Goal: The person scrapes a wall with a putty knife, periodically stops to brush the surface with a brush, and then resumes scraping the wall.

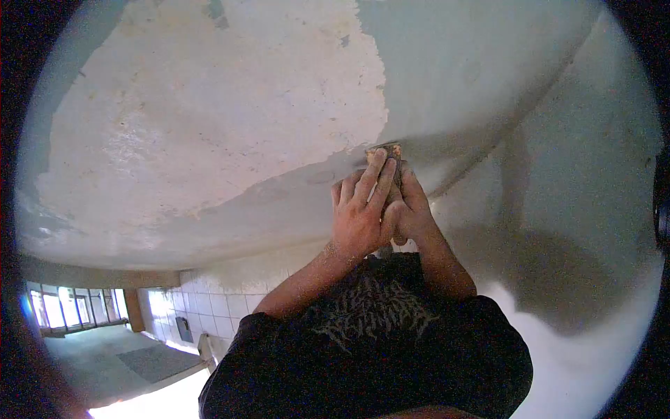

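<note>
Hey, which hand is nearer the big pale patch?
Left: the left hand is just below the pale patch, near its right end; the right hand is farther right.

Appears to be a small handheld tool [397, 149], grimy brown with yellow-orange patches. Lies against the blotchy painted surface [460, 77], mostly covered.

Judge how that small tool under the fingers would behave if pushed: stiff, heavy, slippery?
The small tool is probably stiff: the left hand's fingers lie along it and no bend shows. It's likely light, as the hands cover most of it. Its rough-looking, mottled end suggests it may not be very slippery.
</note>
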{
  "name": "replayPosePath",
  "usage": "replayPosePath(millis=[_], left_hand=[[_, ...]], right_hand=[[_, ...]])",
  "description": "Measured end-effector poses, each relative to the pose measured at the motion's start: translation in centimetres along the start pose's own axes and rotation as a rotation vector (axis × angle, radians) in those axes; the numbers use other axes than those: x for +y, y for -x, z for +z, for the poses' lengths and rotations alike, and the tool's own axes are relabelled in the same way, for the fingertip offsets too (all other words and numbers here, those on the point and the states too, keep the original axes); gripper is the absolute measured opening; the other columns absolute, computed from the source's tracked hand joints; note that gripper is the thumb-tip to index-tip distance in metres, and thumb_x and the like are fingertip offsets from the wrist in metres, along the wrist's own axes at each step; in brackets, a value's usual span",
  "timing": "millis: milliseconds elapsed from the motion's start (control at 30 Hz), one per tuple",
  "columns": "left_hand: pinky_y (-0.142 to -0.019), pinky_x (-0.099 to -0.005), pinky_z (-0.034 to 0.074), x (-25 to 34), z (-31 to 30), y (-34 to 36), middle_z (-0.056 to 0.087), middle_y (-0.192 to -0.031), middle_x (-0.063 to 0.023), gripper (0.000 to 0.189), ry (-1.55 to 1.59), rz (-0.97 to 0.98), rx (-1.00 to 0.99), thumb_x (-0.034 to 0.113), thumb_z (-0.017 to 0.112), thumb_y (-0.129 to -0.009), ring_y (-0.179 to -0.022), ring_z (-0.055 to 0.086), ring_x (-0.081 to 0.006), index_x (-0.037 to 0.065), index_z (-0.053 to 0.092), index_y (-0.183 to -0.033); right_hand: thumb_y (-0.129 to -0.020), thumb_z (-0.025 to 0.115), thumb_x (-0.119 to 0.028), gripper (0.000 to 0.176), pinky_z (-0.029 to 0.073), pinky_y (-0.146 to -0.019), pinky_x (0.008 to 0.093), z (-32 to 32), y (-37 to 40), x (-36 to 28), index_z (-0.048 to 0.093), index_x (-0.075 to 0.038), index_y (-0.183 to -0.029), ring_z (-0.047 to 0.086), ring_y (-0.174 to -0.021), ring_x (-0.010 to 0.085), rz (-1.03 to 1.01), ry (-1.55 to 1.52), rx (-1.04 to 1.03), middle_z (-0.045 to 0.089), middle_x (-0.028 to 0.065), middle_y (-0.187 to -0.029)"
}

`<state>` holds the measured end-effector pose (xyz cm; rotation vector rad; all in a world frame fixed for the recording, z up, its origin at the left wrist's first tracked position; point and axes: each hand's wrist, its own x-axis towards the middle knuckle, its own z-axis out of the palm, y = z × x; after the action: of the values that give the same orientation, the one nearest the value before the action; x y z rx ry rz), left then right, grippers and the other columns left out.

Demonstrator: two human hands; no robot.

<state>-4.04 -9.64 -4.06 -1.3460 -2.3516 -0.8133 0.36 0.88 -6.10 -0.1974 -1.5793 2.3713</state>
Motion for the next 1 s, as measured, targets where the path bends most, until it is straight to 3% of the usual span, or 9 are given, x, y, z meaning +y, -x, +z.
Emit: replayPosePath(millis=[67, 200, 300, 500, 567, 700, 800, 900, 1000], left_hand=[[-0.086, -0.0438, 0.034, 0.1, 0.4, -0.3, 0.033, -0.14, -0.0134, 0.057, 0.002, 0.014, 0.048, 0.037, 0.045, -0.086, -0.099, 0.048, -0.0335, 0.006, 0.04, -0.132], [-0.085, -0.0437, 0.033, 0.7, -0.5, -1.0, 0.033, -0.141, -0.0136, 0.057, -0.041, -0.039, 0.019, 0.038, 0.046, -0.085, -0.097, 0.048, -0.0332, 0.005, 0.041, -0.131], [-0.084, -0.0434, 0.033, 1.1, -0.7, -1.5, 0.034, -0.14, -0.0152, 0.058, -0.023, -0.039, 0.05, 0.038, 0.046, -0.084, -0.097, 0.048, -0.0332, 0.004, 0.042, -0.131], [-0.086, -0.0408, 0.033, 1.2, -1.5, -3.0, 0.036, -0.139, -0.0114, 0.065, 0.016, -0.025, 0.081, 0.038, 0.056, -0.076, -0.097, 0.047, -0.0283, 0.003, 0.044, -0.13], [-0.086, -0.0407, 0.033, 1.3, -1.4, -3.4, 0.037, -0.138, -0.0125, 0.065, 0.01, -0.013, 0.132, 0.037, 0.055, -0.075, -0.097, 0.047, -0.0282, 0.004, 0.044, -0.129], [-0.086, -0.0406, 0.032, 1.3, -1.7, -4.1, 0.037, -0.138, -0.0135, 0.063, 0.046, -0.013, 0.126, 0.034, 0.055, -0.075, -0.097, 0.048, -0.0283, 0.003, 0.045, -0.129], [-0.085, -0.0399, 0.033, 1.3, -1.2, -2.0, 0.039, -0.137, -0.0136, 0.062, 0.064, 0.004, 0.166, 0.034, 0.054, -0.075, -0.096, 0.048, -0.0281, 0.003, 0.046, -0.128], [-0.083, -0.0408, 0.032, 1.1, -1.2, -2.1, 0.039, -0.135, -0.0201, 0.056, -0.027, 0.026, 0.163, 0.039, 0.035, -0.088, -0.096, 0.05, -0.0313, 0.0, 0.046, -0.127], [-0.081, -0.0381, 0.033, 1.0, -1.3, -3.0, 0.042, -0.134, -0.013, 0.057, -0.01, 0.054, 0.295, 0.038, 0.048, -0.08, -0.092, 0.049, -0.0267, 0.004, 0.049, -0.125]], right_hand=[[-0.097, 0.033, -0.029, 0.042, 0.032, -0.101, 0.0344, -0.4, -0.5, -0.5, 0.031, -0.005, -0.132, 0.041, -0.12, 0.0232, -0.169, 0.358, -0.071, 0.043, 0.0132, -0.128], [-0.096, 0.035, -0.028, 0.043, 0.032, -0.101, 0.0347, -0.5, -1.3, 0.1, 0.031, -0.004, -0.131, 0.041, -0.12, 0.0241, -0.245, 0.503, -0.092, 0.042, 0.0132, -0.129], [-0.098, 0.026, -0.034, 0.049, 0.032, -0.102, 0.0323, -0.6, -1.7, 0.6, 0.026, -0.003, -0.135, 0.043, -0.117, 0.0217, -0.166, 0.262, -0.108, 0.041, 0.0109, -0.131], [-0.094, 0.038, -0.027, 0.043, 0.033, -0.101, 0.0359, 0.4, -2.4, -3.0, 0.033, -0.001, -0.128, 0.043, -0.118, 0.0243, 0.048, -0.388, -0.222, 0.045, 0.0129, -0.126], [-0.092, 0.042, -0.029, 0.044, 0.035, -0.099, 0.0362, -0.4, -2.7, -5.6, 0.036, -0.002, -0.127, 0.045, -0.115, 0.0235, -0.22, 0.4, -0.276, 0.046, 0.0119, -0.124], [-0.091, 0.044, -0.031, 0.045, 0.037, -0.097, 0.0364, 0.1, -3.1, -5.6, 0.038, -0.004, -0.126, 0.049, -0.112, 0.0266, -0.33, 0.271, -0.212, 0.049, 0.0125, -0.122], [-0.091, 0.042, -0.03, 0.044, 0.04, -0.094, 0.0377, 0.0, -1.9, -4.5, 0.04, -0.005, -0.126, 0.052, -0.11, 0.031, -0.208, 0.564, -0.239, 0.052, 0.0152, -0.118], [-0.09, 0.042, -0.031, 0.044, 0.042, -0.091, 0.0386, -0.3, -2.7, -1.6, 0.041, -0.006, -0.126, 0.053, -0.108, 0.0342, -0.084, 0.258, -0.186, 0.054, 0.0177, -0.114], [-0.09, 0.042, -0.032, 0.045, 0.044, -0.089, 0.0392, 0.3, -2.3, -5.3, 0.04, -0.006, -0.127, 0.054, -0.107, 0.0343, -0.402, 0.579, -0.14, 0.054, 0.0175, -0.116]])
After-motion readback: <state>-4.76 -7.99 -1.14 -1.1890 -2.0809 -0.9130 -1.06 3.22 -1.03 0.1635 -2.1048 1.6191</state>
